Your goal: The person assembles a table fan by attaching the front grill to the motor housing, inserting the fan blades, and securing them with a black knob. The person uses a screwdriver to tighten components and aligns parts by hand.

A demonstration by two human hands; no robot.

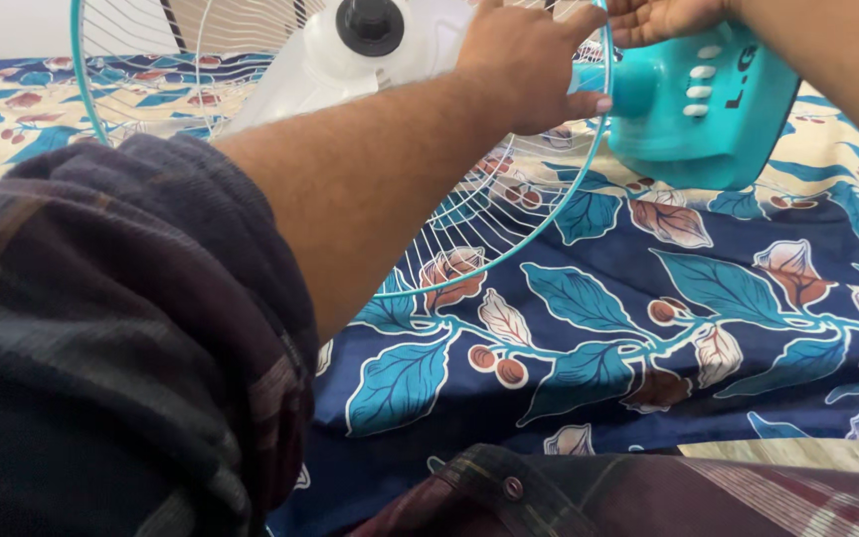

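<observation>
A table fan lies tipped on a leaf-patterned bedsheet, its wire grille facing the camera. The left hand closes around the teal neck behind the grille; the right hand grips the top of the teal base. Holding the base firmly braced while working at the neck looks wise, fingers kept clear of the wires.

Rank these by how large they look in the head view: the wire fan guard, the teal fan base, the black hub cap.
1. wire fan guard, partly cut off by the frame
2. teal fan base, partly hidden behind the right hand
3. black hub cap
</observation>
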